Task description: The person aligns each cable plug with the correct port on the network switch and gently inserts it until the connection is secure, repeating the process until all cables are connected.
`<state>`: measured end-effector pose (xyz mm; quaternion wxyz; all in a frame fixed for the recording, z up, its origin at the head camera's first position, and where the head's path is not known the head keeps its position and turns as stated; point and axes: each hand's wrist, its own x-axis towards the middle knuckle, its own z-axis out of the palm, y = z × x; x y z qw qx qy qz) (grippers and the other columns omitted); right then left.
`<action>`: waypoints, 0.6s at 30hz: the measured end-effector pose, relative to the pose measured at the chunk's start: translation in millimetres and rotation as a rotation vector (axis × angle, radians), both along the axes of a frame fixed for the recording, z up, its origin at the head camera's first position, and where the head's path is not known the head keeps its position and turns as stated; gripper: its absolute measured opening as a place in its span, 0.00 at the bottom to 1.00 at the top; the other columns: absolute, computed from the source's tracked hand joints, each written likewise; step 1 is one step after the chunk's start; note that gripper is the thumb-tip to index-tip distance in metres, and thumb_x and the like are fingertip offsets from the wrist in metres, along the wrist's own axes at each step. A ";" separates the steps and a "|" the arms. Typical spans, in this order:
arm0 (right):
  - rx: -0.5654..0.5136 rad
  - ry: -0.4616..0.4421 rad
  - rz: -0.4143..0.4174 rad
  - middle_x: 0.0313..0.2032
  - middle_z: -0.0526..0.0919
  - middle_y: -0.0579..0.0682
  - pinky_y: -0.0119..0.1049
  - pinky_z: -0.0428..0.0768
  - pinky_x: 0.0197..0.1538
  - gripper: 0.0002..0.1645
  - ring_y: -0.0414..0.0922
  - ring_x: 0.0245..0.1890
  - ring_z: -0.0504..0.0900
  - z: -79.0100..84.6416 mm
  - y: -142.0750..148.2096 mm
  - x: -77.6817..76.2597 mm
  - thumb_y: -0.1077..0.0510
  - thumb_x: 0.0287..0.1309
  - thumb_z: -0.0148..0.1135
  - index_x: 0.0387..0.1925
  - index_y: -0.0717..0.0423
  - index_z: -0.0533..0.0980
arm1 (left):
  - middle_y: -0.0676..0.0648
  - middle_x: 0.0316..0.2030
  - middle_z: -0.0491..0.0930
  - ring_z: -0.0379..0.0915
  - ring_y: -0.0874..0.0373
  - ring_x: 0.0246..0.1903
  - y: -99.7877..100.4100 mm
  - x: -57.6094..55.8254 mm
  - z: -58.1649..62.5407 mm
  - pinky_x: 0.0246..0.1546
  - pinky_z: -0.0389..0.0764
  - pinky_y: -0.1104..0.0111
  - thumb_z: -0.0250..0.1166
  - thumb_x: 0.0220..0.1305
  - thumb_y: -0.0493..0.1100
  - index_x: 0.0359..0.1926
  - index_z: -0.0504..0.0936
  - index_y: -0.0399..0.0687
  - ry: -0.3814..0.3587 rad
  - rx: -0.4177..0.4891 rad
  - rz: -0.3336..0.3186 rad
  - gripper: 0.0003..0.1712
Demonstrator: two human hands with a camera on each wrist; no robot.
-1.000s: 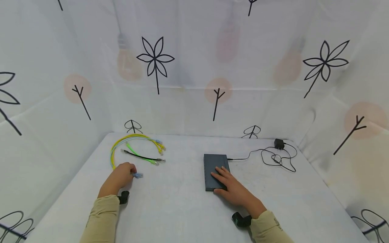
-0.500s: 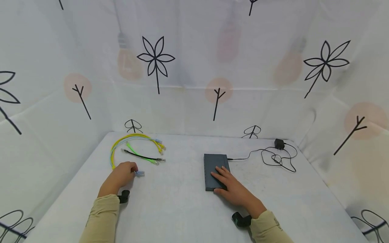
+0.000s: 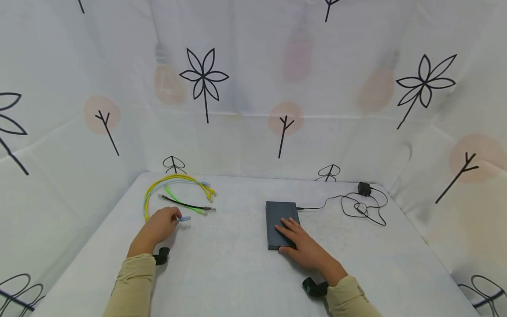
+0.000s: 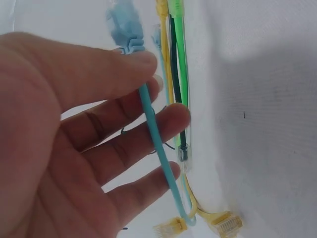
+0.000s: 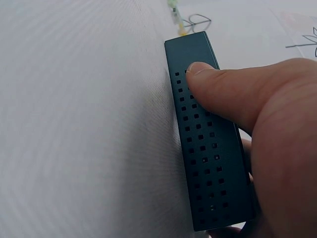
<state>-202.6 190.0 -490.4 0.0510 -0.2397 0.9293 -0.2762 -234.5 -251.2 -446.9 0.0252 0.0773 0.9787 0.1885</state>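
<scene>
My left hand [image 3: 160,226] pinches a light blue network cable [image 4: 157,136] between thumb and index finger, just behind its plug [image 3: 184,219]. In the left wrist view the cable hangs across the other fingers, which are spread and slightly bent. On the right, my other hand [image 3: 306,248] rests on a dark network switch box [image 3: 277,215], fingers laid straight across its top. The right wrist view shows that thumb [image 5: 218,89] against the box's vented side [image 5: 203,163]. Part of the box's top is hidden beneath the hand.
Beyond my left hand lie yellow cables [image 3: 174,176], a green cable [image 3: 169,192] and a black cable [image 3: 178,203]. A thin cord [image 3: 317,207] runs from the switch to a black power adapter [image 3: 364,189] at the back right. Patterned white cloth [image 3: 245,145] walls the table.
My left hand has risen a little and shifted slightly forward, carrying the light blue plug with it. The right hand and the switch have stayed put.
</scene>
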 end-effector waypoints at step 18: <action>-0.006 -0.014 -0.010 0.76 0.50 0.48 0.63 0.56 0.70 0.38 0.56 0.77 0.42 -1.1 0.1 1.7 0.43 0.64 0.60 0.72 0.42 0.61 | 0.43 0.41 0.79 0.75 0.50 0.42 1.3 2.0 0.4 0.45 0.77 0.54 0.63 0.62 0.36 0.42 0.81 0.44 0.114 0.081 -0.044 0.07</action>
